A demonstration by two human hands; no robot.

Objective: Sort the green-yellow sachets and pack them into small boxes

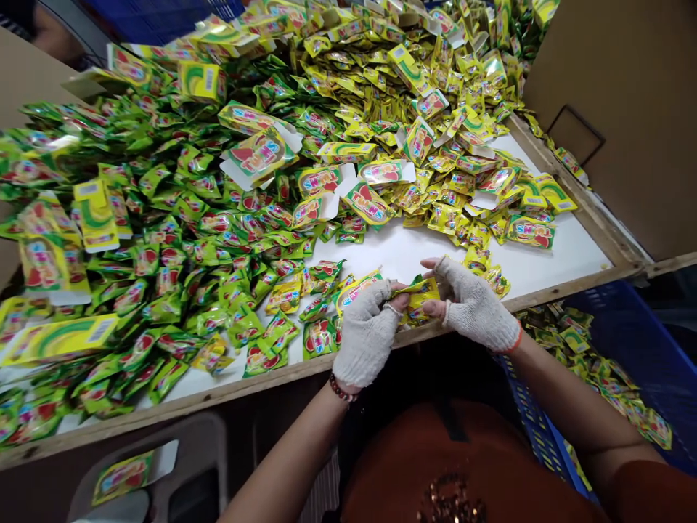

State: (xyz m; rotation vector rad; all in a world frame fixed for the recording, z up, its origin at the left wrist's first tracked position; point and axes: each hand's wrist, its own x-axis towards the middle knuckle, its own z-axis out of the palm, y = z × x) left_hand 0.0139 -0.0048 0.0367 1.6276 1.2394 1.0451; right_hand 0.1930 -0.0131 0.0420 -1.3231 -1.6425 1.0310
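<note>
My left hand (367,334), in a white knitted glove with bare fingertips, pinches the left side of small yellow and green candy packets (418,292) at the table's front edge. From the other side my right hand (471,301), gloved the same way, has its thumb and fingers closed around their right side. How many packets lie between the hands I cannot tell. A yellow candy box (359,289) lies by my left hand, partly hidden behind it. Loose green packets (320,335) are just left of that hand, and yellow packets (476,256) lie beyond the right one.
Green and yellow packets are heaped over the white table (395,247), with printed boxes (261,156) among them, several with flaps up. A wooden rim (272,378) borders the front. Right below stands a blue crate (626,312) of packets; a brown board (615,131) rises at right.
</note>
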